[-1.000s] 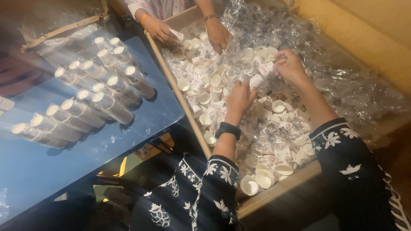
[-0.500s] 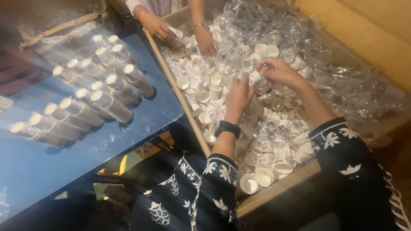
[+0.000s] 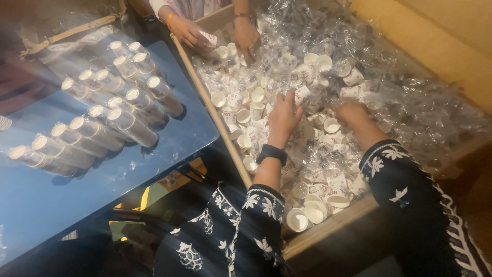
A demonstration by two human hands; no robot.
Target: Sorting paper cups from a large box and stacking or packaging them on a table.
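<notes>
Reaching down into a wide wooden tray (image 3: pixel 328 225) heaped with small white paper cups (image 3: pixel 312 210) and crumpled clear plastic wrap (image 3: pixel 410 102), both hands work among the loose cups. The left hand (image 3: pixel 283 115), a black wristband (image 3: pixel 271 153) behind it, lies palm down, fingers curled around one cup. The right hand (image 3: pixel 351 112) is half buried in wrap; I cannot tell its grip. Left of the tray, stacked cup sleeves (image 3: pixel 110 120) lie on a blue counter (image 3: pixel 61 205). Farther off, another person's hands (image 3: pixel 215 33) pick through the cups, partly cut off.
</notes>
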